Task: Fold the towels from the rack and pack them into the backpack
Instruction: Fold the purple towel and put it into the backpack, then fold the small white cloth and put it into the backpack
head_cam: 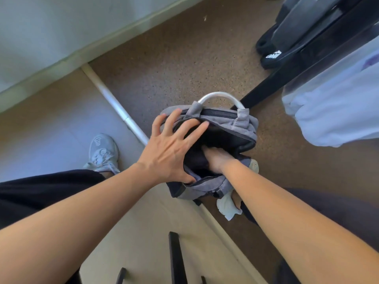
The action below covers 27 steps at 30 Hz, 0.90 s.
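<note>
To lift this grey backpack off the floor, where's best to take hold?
Take the white arched handle at the far edge of the backpack, coming from above. It stands up in an open loop, clear of the left hand on the rim and the right hand inside.

The grey fabric backpack with a white curved handle (244,128) stands on the brown speckled floor (184,68), mouth upward. The left hand (170,148) lies spread over its left rim, and the right hand (215,158) reaches inside it. A pale lace-up shoe (103,152) sits to its left. Behind and to the right stands a black rack bar (287,68), with a pale hanging cloth (332,111) further right and black slippers (270,56) beyond.
</note>
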Tool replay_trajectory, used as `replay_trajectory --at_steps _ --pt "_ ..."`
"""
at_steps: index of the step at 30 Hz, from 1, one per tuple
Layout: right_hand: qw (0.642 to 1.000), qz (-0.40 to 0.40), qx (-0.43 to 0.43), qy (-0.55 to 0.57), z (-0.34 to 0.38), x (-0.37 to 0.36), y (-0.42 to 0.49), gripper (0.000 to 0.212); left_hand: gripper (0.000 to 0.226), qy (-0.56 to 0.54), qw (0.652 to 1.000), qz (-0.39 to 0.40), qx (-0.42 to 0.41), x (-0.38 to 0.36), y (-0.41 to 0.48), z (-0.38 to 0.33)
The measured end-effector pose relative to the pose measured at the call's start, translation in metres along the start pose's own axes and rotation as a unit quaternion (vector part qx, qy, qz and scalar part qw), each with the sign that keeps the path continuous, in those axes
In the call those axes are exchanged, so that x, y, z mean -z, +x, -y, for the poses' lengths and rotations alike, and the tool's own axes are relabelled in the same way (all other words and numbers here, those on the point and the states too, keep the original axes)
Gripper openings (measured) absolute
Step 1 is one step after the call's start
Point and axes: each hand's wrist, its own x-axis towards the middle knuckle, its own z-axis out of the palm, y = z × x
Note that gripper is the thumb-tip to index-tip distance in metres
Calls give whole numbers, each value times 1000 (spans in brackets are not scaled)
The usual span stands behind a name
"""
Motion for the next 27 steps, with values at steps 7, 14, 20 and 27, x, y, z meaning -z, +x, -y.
replay_trajectory --at_steps 7,14,20,27 --pt "993 -14 -29 110 -9 -21 20 66 154 -16 997 73 36 -16 25 20" --pt "982 -41 -88 162 -30 -33 36 56 166 -18 993 106 58 -38 54 31" --pt "993 34 -69 87 -31 -38 58 66 164 5 993 108 55 -46 63 38" --pt "985 40 -83 145 -31 -40 69 71 161 5 992 111 54 -44 61 38"
